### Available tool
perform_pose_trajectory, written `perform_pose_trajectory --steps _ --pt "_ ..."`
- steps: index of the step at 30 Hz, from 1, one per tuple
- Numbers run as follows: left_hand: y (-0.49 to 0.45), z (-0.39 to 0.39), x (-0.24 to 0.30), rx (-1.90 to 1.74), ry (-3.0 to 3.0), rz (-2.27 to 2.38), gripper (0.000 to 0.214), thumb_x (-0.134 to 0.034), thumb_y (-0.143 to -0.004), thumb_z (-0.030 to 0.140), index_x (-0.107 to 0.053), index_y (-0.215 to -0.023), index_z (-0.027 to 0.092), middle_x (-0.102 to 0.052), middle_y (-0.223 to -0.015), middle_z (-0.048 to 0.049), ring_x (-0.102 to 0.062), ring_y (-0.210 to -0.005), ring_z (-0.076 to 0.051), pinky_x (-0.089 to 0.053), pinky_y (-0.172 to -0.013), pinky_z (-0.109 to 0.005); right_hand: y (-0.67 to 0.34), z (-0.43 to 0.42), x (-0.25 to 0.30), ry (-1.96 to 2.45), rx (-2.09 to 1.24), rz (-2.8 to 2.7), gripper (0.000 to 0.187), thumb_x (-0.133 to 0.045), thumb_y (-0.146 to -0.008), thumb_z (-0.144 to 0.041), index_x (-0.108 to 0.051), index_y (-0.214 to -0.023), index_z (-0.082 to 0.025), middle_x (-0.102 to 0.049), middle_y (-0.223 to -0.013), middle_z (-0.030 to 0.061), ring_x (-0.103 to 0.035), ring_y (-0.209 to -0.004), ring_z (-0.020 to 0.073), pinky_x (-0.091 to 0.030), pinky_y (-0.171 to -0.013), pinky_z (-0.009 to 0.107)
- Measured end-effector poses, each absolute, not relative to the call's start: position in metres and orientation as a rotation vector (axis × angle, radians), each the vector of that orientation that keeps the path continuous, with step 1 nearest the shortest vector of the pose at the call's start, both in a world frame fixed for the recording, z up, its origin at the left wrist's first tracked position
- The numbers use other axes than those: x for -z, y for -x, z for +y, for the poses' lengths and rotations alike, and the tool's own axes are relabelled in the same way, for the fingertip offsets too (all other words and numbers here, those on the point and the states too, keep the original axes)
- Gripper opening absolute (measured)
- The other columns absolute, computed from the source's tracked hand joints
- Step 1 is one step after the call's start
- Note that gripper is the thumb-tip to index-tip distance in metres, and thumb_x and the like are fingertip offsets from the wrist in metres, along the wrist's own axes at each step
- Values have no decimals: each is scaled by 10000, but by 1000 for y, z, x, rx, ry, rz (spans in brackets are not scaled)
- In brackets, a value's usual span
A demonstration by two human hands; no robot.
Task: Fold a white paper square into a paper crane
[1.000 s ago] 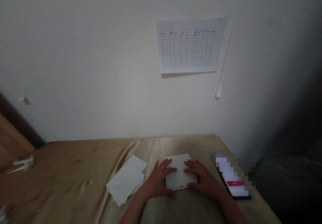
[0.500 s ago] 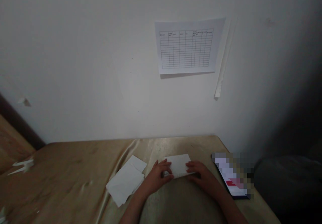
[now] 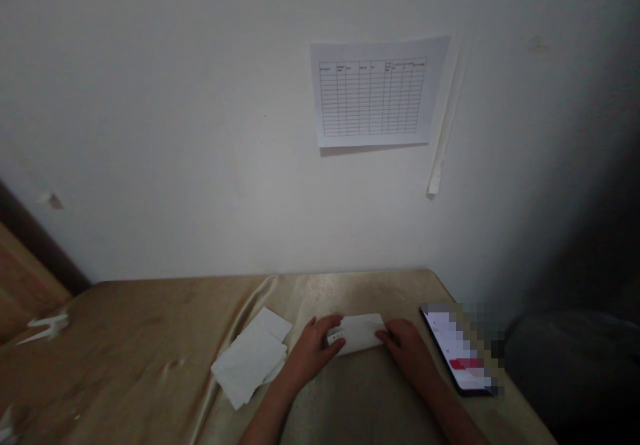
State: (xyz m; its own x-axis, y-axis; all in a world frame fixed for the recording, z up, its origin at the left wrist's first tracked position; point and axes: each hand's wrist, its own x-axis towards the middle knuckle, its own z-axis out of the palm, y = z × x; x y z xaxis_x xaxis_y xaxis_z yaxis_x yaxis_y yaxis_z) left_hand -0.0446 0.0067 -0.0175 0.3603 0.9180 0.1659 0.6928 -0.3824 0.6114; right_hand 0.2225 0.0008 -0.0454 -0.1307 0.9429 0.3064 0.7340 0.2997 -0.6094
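Observation:
A folded white paper (image 3: pixel 361 333), envelope-like in shape, lies between my two hands near the front middle of the table. Small dark marks show at its left end. My left hand (image 3: pixel 320 346) is closed on that end, fingers over the far edge and thumb at the near side. At the right end my right hand (image 3: pixel 403 345) pinches the paper, its thumb on top and the other fingers curled behind. Left of my left forearm rests a loose pile of white papers (image 3: pixel 253 358), overlapping at angles.
A phone (image 3: pixel 457 352) with a lit, partly blurred screen lies near the right edge of the cloth-covered table (image 3: pixel 150 338). White scraps (image 3: pixel 47 328) sit at the far left. The wall behind bears a printed table sheet (image 3: pixel 377 95). A dark rounded shape stands beyond the right edge.
The paper between my hands looks narrower and has shifted slightly right, and dark marks now show at its left end. My right hand's fingers have curled in closer around its end.

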Motion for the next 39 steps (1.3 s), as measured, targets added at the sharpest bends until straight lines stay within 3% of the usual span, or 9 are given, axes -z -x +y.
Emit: perform_pose_trajectory --steps 4,8,11,17,20,24,31,39 --pt "43 7 18 -765 -2185 1310 613 -576 -904 307 -359 -1477 334 -579 -1395 -49 -597 -1213 -198 -353 -1160 -426 -218 1 45 1499 -378 -1929 348 -444 -957 -504 -618 -830 -231 -676 -885 72 -585 -910 260 -435 -836 365" --pt "43 10 20 -734 -2299 1334 423 -542 -931 299 -549 -1352 345 -544 -1416 -43 -524 -1291 -219 -400 -1128 -407 -214 3 48 1532 -361 -1898 310 -420 -963 -462 -610 -876 -232 -670 -924 81 -589 -918 264 -443 -846 376" --pt "43 12 24 -655 -2368 1372 305 -564 -920 293 -684 -1199 327 -543 -1398 -60 -563 -1232 -239 -436 -1091 -418 -213 4 51 1554 -365 -1888 278 -419 -957 -422 -616 -948 -226 -667 -987 91 -592 -950 271 -451 -869 388" --pt "43 13 32 -711 -2478 1347 245 -590 -907 277 -743 -1094 316 -492 -1443 -73 -616 -1107 -223 -509 -996 -420 -211 2 50 1543 -353 -1823 376 -459 -921 -338 -542 -1268 -220 -615 -1164 102 -604 -1009 249 -479 -900 365" --pt "43 13 34 -723 -2508 1363 208 -619 -894 289 -763 -1044 305 -495 -1443 -86 -613 -1111 -242 -521 -973 -439 -212 2 47 1523 -340 -1869 297 -437 -943 -329 -618 -1145 -209 -604 -1124 96 -618 -929 220 -490 -865 353" --pt "44 12 34 -672 -2560 1383 217 -646 -879 293 -762 -1062 314 -614 -1291 -101 -588 -1161 -282 -501 -990 -469 -214 1 45 1508 -269 -1959 276 -464 -953 -366 -688 -980 -206 -595 -1101 100 -613 -928 217 -480 -868 356" --pt "44 12 36 -675 -2624 1404 225 -625 -898 307 -756 -1080 321 -645 -1242 -100 -587 -1151 -278 -497 -986 -472 -215 -3 45 1553 -183 -2019 259 -618 -874 -411 -723 -1043 -246 -603 -1120 87 -595 -991 244 -460 -910 376" --pt "43 10 34 -600 -2628 1473 274 -649 -877 255 -736 -1121 342 -651 -1281 -86 -587 -1187 -275 -479 -1028 -488 -214 -5 42 1567 -138 -2051 260 -610 -889 -415 -732 -1043 -245 -622 -1077 84 -589 -988 240 -452 -904 372"
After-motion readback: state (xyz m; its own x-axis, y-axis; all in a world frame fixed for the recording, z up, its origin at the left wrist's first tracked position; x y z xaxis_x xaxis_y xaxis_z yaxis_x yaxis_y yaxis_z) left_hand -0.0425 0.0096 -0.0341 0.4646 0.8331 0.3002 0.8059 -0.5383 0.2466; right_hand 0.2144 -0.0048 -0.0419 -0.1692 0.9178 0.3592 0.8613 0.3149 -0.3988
